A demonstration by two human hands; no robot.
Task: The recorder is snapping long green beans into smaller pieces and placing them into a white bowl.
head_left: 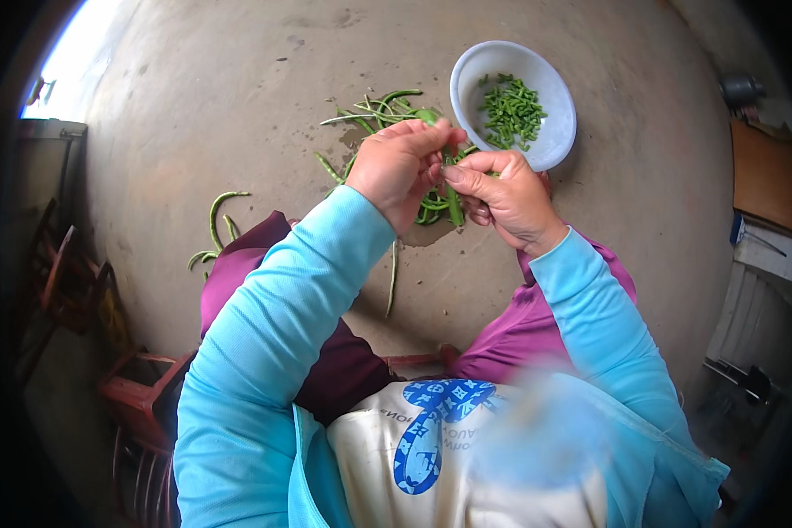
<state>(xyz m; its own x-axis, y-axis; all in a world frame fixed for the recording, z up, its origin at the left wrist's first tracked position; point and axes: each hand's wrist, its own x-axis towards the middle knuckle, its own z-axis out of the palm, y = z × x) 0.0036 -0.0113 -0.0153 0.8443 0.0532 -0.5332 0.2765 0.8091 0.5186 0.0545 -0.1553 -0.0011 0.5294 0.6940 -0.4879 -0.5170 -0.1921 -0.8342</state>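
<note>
Between my hands is a green bean pod [454, 203], its lower end hanging down between them. My left hand [396, 158] has its fingers curled around the upper part. My right hand [511, 195] pinches the pod with thumb and forefinger, close against the left fingertips. Part of the pod is hidden by the fingers. Below and behind the hands, a loose heap of long green beans [386, 109] lies on the floor. Just beyond my right hand, a white plastic basin [560, 122] holds many short cut bean pieces [511, 112].
More long beans [214, 221] lie on the concrete floor [185, 125] by my left knee, and a single thin one [393, 280] lies between my legs. Wooden chairs [138, 389] stand at the left. A brown board [769, 175] and a white cabinet-like object [759, 317] are at the right.
</note>
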